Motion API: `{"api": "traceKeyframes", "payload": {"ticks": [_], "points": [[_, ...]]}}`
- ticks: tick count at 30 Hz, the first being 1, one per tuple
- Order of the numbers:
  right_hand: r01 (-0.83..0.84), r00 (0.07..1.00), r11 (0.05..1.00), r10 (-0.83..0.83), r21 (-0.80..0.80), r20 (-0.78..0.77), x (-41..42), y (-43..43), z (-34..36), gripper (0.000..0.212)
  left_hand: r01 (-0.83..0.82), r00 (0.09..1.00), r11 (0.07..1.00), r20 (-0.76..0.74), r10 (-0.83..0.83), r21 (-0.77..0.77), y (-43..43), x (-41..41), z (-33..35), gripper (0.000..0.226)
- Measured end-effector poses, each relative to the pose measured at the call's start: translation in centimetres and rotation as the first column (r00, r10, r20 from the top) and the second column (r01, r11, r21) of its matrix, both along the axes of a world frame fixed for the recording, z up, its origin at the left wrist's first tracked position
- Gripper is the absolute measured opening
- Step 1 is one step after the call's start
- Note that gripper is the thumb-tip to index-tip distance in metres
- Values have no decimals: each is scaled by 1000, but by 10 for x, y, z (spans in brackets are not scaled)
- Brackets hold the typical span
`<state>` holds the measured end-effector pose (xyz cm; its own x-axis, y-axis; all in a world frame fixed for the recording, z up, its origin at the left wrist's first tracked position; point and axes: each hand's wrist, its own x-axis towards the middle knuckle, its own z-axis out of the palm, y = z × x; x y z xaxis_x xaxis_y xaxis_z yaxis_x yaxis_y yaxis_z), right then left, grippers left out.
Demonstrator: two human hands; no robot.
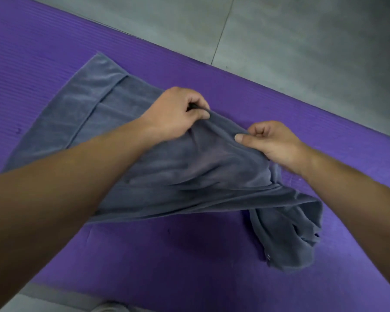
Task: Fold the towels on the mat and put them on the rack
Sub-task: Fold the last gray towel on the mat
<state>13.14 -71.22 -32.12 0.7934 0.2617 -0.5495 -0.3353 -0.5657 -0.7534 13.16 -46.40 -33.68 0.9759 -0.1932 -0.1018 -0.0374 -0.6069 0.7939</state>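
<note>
A purple ribbed mat covers grey floor. The left hand and right hand each pinch the grey towel at its far edge (likely to fold it), its right end bunched.

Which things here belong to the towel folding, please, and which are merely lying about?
Job: grey towel, held by left hand and right hand; purple mat beneath it.
Lying about: grey floor; pale object at the bottom edge, too cropped to identify.
</note>
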Motion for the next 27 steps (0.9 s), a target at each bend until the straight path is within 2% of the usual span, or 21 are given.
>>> {"api": "traceKeyframes", "payload": {"ticks": [3, 6, 8, 12, 15, 17, 19, 21, 23, 25, 26, 27], "points": [[-107, 993, 991, 103, -75, -56, 10, -7, 8, 62, -70, 996, 996, -51, 67, -57, 13, -4, -10, 6], [-242, 969, 947, 225, -210, -101, 15, -24, 22, 50, -161, 986, 987, -46, 160, -24, 29, -7, -18, 4], [-216, 969, 956, 185, -200, -161, 12, -45, 33, 44, -164, 984, 986, -72, 165, 26, 37, -6, -19, 3], [-60, 944, 998, 59, 8, -325, -5, -76, 41, 74, -69, 992, 997, -103, 72, 33, 27, -4, -13, 5], [110, 938, 967, -25, 230, -345, -13, -88, 40, 79, -59, 993, 994, -93, 68, 97, 8, 4, -17, 7], [213, 935, 914, -89, 345, -342, -13, -90, 41, 73, -11, 995, 964, -94, 38, 266, -6, 6, -18, 11], [284, 931, 879, -157, 384, -330, -11, -85, 44, 57, 17, 1000, 885, -23, -7, 466, -24, 2, -6, 25], [327, 925, 859, -206, 395, -318, -10, -78, 48, 45, -6, 995, 847, 89, -49, 532, -44, -2, 16, 47], [317, 923, 849, -173, 422, -345, -10, -74, 53, 44, 40, 990, 913, 107, -91, 407, -65, -6, 41, 59], [227, 948, 865, -91, 447, -306, -12, -74, 56, 45, 197, 980, 978, -45, -194, 72, -88, -5, 57, 60], [168, 965, 878, -54, 448, -257, -12, -75, 58, 43, 240, 960, 966, -124, -252, -98, -97, -3, 60, 60], [110, 978, 888, -16, 447, -210, -13, -76, 60, 41, 256, 942, 947, -172, -290, -195, -104, -1, 61, 56]]}}
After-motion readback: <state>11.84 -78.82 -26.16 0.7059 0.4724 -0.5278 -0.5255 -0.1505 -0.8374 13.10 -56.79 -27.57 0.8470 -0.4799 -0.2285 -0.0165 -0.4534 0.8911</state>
